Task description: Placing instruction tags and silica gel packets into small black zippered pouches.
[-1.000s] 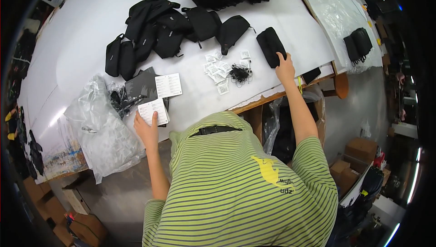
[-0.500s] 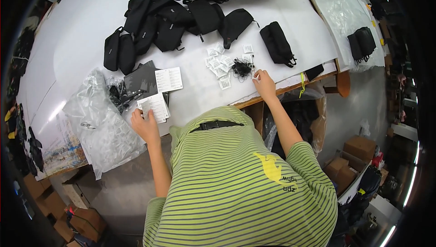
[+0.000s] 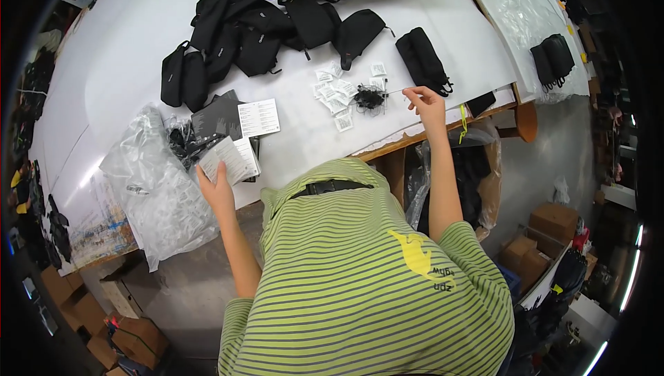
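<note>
The left hand (image 3: 218, 188) is pinching 1 card (image 3: 230, 159) over the stack (image 3: 252, 157), the right hand (image 3: 427, 104) 1 string (image 3: 395, 92) by the tangle (image 3: 370, 101). Card and string are sitting apart; no card is showing on the pouch (image 3: 421, 60) lying on the surface (image 3: 311, 144).

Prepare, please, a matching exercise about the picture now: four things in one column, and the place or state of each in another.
Column one:
1. Left hand
2. Right hand
3. Crumpled clear bag
4. Small white packets

Column two:
A. Hanging partly over the near edge of the table
B. Pinching a thin strand
C. Lying just left of the black tangle
D. Holding a white card

Right pairs: 1-D, 2-B, 3-A, 4-C.
</note>
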`<action>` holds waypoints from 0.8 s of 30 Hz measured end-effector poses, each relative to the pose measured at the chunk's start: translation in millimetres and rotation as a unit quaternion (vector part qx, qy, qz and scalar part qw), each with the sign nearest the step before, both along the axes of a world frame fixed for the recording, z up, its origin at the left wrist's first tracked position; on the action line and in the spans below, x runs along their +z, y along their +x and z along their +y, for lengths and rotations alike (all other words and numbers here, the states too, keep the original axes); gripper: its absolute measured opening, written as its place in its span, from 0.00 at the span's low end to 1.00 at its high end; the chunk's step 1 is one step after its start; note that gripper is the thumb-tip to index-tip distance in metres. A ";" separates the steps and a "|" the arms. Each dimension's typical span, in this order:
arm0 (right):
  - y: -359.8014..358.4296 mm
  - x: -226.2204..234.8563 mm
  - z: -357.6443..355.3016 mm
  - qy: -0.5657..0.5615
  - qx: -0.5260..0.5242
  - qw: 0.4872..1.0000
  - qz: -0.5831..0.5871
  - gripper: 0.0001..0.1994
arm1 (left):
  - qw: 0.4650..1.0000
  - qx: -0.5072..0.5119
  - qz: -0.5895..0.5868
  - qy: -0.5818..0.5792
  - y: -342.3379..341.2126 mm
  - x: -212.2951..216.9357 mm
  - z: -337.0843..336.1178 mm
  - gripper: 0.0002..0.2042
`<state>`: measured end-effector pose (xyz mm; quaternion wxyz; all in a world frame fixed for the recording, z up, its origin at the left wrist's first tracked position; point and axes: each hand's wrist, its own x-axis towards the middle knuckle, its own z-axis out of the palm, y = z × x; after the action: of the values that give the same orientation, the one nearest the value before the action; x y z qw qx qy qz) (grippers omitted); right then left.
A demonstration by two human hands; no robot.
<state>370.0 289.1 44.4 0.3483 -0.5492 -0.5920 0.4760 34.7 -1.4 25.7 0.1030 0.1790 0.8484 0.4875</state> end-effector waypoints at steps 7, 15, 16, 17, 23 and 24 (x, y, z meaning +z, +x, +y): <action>-30.7 75.2 -31.2 -0.111 0.169 0.961 0.188 0.12 | 0.955 -0.063 -0.228 0.177 35.3 68.6 33.6 0.23; -54.7 109.2 -40.3 -0.032 0.197 0.962 0.185 0.10 | 0.934 -0.211 -0.253 0.135 63.8 85.7 51.6 0.27; -55.1 113.4 -39.6 0.003 0.204 0.967 0.154 0.09 | 0.926 -0.220 -0.273 0.142 64.6 85.6 51.8 0.27; -55.8 115.9 -38.4 0.022 0.202 0.968 0.150 0.08 | 0.926 -0.221 -0.273 0.142 65.4 85.7 51.4 0.27; -59.1 135.0 -48.4 0.055 0.171 0.980 0.087 0.05 | 0.927 -0.215 -0.276 0.137 70.2 91.5 48.5 0.23; -60.4 133.7 -50.4 0.055 0.174 0.979 0.088 0.05 | 0.920 -0.213 -0.291 0.153 70.9 89.8 47.8 0.22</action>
<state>309.6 238.8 178.1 0.3405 -0.3742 -0.6706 0.5426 105.6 46.4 115.5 0.4182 0.2190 0.6377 0.6087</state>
